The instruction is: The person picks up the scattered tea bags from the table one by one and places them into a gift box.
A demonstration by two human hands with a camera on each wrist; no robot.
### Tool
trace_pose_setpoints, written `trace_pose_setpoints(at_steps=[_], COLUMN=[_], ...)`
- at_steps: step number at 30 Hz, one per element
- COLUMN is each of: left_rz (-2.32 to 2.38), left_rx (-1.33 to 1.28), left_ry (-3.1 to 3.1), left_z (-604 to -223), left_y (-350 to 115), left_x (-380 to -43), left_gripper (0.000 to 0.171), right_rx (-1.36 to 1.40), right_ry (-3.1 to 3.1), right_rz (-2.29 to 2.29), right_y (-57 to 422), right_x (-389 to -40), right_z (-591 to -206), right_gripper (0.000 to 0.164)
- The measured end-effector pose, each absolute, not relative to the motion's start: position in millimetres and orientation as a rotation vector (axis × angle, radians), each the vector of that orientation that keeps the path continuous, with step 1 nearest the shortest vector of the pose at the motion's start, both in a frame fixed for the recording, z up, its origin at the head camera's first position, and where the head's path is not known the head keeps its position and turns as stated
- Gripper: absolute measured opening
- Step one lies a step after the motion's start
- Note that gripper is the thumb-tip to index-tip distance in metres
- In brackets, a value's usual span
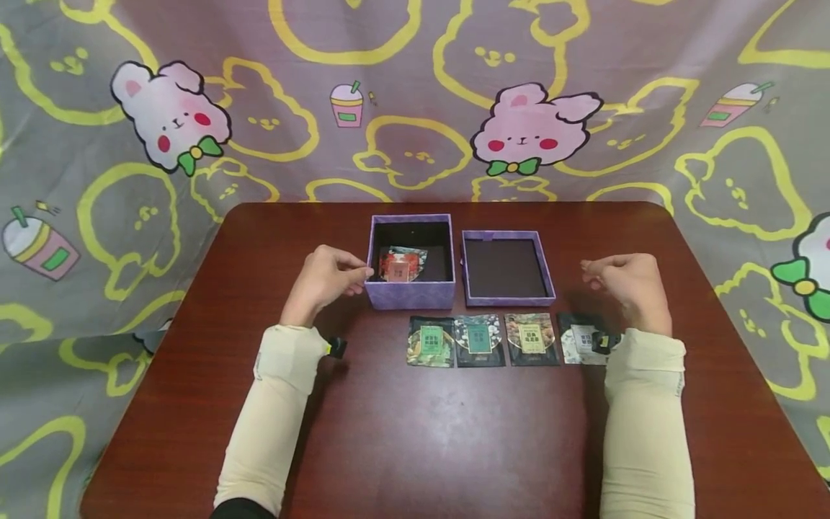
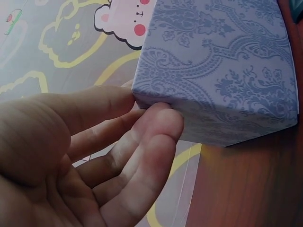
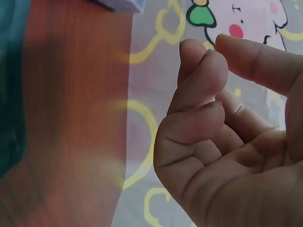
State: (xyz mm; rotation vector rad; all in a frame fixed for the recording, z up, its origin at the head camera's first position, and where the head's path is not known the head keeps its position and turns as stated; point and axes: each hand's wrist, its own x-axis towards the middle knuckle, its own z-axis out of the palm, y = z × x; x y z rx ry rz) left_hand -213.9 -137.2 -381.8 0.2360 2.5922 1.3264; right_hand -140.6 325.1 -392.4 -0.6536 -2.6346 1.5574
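Note:
My left hand point(image 1: 327, 277) holds the front left corner of a purple patterned box point(image 1: 411, 295), with thumb and fingertips right at its edge. In the left wrist view the box's damask-print wall point(image 2: 218, 56) fills the upper right. Inside the box's black interior lies a red-and-dark sachet point(image 1: 398, 268). The right hand point(image 1: 629, 281) is raised to the right of the shallow purple lid point(image 1: 509, 267), its fingers loosely curled with nothing between them. Several sachets lie in a row before the box and lid: green-labelled point(image 1: 431, 341), teal-labelled point(image 1: 480, 340), yellow-labelled point(image 1: 532, 339) and white-labelled point(image 1: 579, 339), the last partly hidden by the wrist camera.
Everything stands on a reddish-brown table point(image 1: 454, 440) with rounded far corners. A grey curtain point(image 1: 415, 94) with yellow outlines and cartoon rabbits hangs behind and along both sides. Black wrist cameras sit at both pale sleeves, the right one point(image 1: 603, 342) low over the sachet row.

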Motion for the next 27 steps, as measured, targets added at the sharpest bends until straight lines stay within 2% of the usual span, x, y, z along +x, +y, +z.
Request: trace_pose_setpoints(at_steps=[5, 13, 19, 27], left_rz=[1.326, 1.305, 1.314, 1.320], left_rx=[0.235, 0.250, 0.211, 0.221], left_ry=[2.598, 2.603, 2.586, 2.581], left_z=[-382.0, -379.8, -379.8, -381.2], left_y=[-136.7, -136.1, -137.1, -135.6], left_x=[-214.3, -216.0, -214.8, -214.5], left_gripper=[0.021, 0.021, 0.020, 0.020], right_rx=[-0.706, -0.784, -0.697, -0.763], right_ry=[-2.668, -2.727, -2.894, -2.978], right_rz=[1.497, 1.483, 1.351, 1.177], right_y=[339.2, 361.1, 364.5, 358.8], right_x=[-130.4, -106.9, -102.4, -101.4], right_z=[-399.5, -418.4, -428.8, -435.2], right_gripper=[0.037, 0.034, 0.029, 0.031])
